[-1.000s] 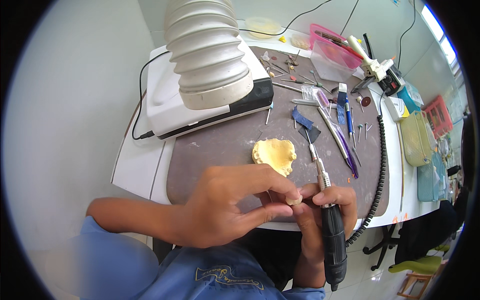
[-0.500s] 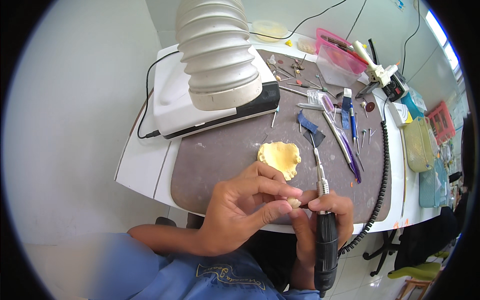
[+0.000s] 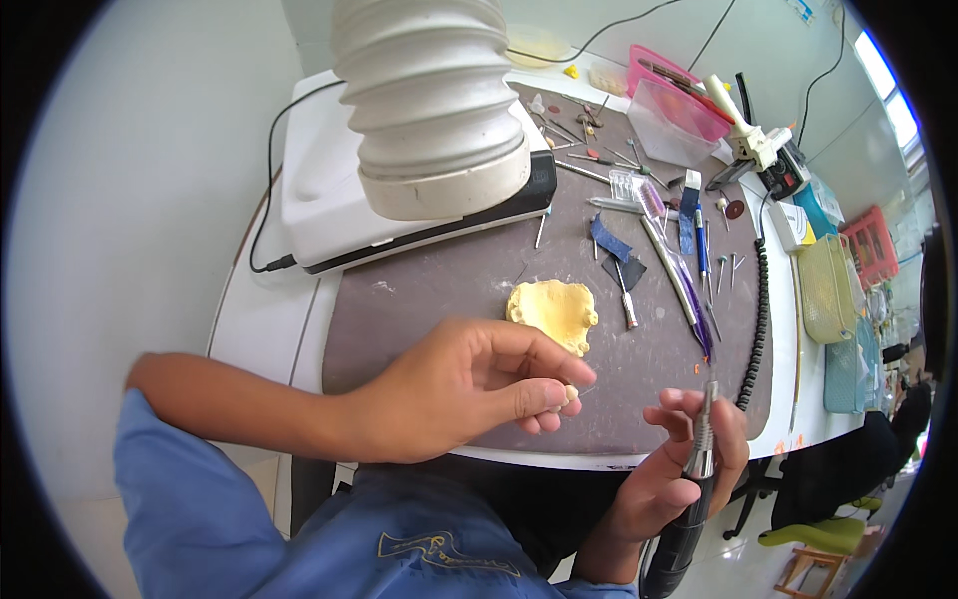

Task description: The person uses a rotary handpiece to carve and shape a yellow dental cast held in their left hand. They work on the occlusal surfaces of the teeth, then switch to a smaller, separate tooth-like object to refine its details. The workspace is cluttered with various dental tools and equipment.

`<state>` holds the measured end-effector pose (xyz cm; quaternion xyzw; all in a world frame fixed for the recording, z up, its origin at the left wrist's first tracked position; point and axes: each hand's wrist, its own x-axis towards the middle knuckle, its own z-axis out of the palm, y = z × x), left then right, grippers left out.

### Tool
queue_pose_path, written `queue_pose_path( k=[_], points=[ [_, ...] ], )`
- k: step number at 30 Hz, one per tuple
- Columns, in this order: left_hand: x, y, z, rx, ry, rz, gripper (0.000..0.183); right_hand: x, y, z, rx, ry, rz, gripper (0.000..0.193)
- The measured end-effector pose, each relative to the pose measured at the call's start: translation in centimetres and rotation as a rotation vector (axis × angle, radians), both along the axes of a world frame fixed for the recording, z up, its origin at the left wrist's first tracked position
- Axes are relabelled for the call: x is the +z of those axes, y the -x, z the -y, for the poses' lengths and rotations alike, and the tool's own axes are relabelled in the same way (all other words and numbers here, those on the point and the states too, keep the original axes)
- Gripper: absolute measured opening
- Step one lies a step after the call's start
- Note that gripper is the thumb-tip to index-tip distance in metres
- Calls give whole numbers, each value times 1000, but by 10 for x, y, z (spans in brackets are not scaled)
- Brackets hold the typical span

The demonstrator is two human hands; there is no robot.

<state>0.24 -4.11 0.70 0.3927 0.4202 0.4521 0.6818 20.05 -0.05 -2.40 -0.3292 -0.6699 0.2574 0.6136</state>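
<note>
Brown matting (image 3: 429,270) covers the white desk (image 3: 264,324) in front of you. On the near side of the yellow cast (image 3: 552,311), your left hand (image 3: 464,389) pinches a small cream piece (image 3: 570,395), the grip nearly closed. Nearer you and right of the cast, your right hand (image 3: 654,489) keeps a loose grip round a black-and-silver handpiece (image 3: 689,519), its fingers curled. Beyond the cast to its right lies a blue strip (image 3: 610,238); beyond it leftward stands a white machine (image 3: 329,210); farthest, beyond it rightward, sits a pink container (image 3: 649,60).
</note>
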Motion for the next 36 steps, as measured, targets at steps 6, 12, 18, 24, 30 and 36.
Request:
queue_pose_path(
  k=[6, 12, 18, 24, 30, 36],
  points=[
    [-5, 4, -10, -133, 15, 42, 26, 0, -13, -4, 280, -163, 180, 29],
    [-3, 12, -15, -195, 103, 82, 25, -5, -2, 5, 304, -88, 192, 29],
    [-6, 15, -11, -195, 105, 115, 25, 2, -2, 8, 333, -64, 350, 26],
    [-7, 15, -12, -194, 142, 147, 25, 4, -6, 3, 411, -26, 351, 37],
    [-6, 15, -13, -205, 153, 168, 26, 10, -3, 3, 439, -21, 383, 34],
    [-6, 16, -13, -217, 151, 172, 26, 7, -1, 3, 419, -33, 364, 33]
  ],
)
